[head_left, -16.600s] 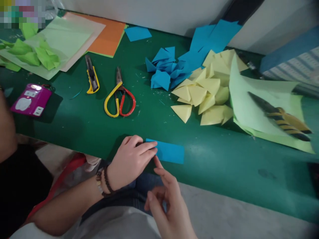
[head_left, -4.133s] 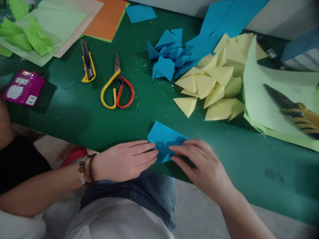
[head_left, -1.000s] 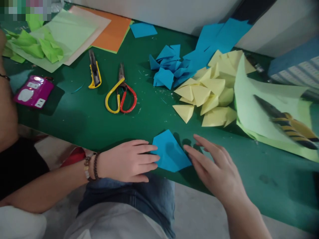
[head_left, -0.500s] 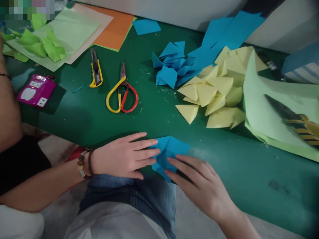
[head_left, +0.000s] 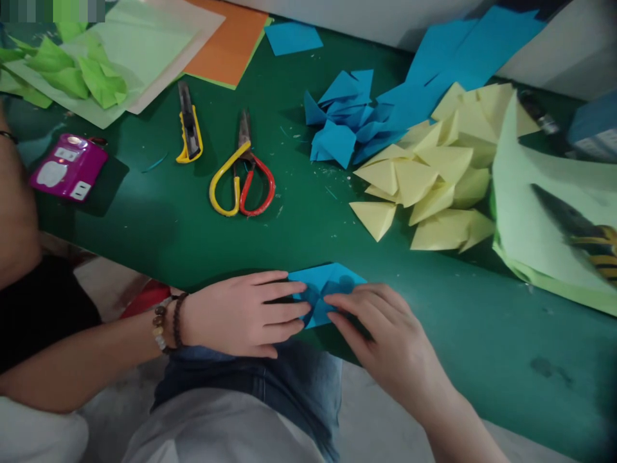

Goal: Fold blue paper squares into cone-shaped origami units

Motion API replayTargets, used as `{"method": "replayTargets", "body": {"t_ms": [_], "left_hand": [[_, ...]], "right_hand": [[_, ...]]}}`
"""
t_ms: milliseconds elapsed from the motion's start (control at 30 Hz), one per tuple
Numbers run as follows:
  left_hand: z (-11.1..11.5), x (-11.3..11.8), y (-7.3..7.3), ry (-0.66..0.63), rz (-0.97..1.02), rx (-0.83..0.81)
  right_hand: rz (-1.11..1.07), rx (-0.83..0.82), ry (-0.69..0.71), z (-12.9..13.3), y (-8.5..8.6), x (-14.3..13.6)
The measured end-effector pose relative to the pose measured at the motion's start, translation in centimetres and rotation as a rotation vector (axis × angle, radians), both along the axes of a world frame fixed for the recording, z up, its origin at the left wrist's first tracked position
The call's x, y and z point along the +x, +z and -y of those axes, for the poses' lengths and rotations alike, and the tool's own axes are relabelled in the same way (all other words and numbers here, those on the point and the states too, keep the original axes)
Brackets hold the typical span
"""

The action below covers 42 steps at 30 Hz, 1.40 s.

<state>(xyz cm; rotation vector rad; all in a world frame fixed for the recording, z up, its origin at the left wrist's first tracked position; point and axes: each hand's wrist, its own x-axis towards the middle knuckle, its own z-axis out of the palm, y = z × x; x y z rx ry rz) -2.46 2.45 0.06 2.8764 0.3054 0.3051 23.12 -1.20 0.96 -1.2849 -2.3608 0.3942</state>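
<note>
A partly folded sheet of blue origami paper (head_left: 332,278) lies at the near edge of the green table, with crease lines meeting at its middle. My left hand (head_left: 241,315) rests flat with fingers spread, its tips pressing the paper's left side. Coming from the right, my right hand (head_left: 393,337) has thumb and index finger drawn together at a flap near the paper's middle. My right fingers partly hide that flap. Past my hands lie scissors (head_left: 245,154) with one yellow and one red handle.
Behind are a yellow utility knife (head_left: 190,125), folded blue pieces (head_left: 337,116), folded yellow pieces (head_left: 429,173) and pale green sheets (head_left: 554,193) with pliers (head_left: 569,218) on top. A purple box (head_left: 70,167) stands left, near another person's arm (head_left: 17,199).
The paper's lower corner has been folded up toward its middle. My right fingers have closed from spread to a pinch. The view has shifted slightly.
</note>
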Motion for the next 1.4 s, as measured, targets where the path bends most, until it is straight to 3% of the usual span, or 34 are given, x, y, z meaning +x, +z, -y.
{"method": "replayTargets", "body": {"t_ms": [400, 1400], "left_hand": [[-0.01, 0.21, 0.38, 0.019, -0.041, -0.045], [-0.38, 0.07, 0.34, -0.013, -0.074, -0.105]], "right_hand": [[0.078, -0.014, 0.079, -0.59, 0.72, -0.19], [0.033, -0.007, 0.002, -0.4, 0.3, -0.51]]}}
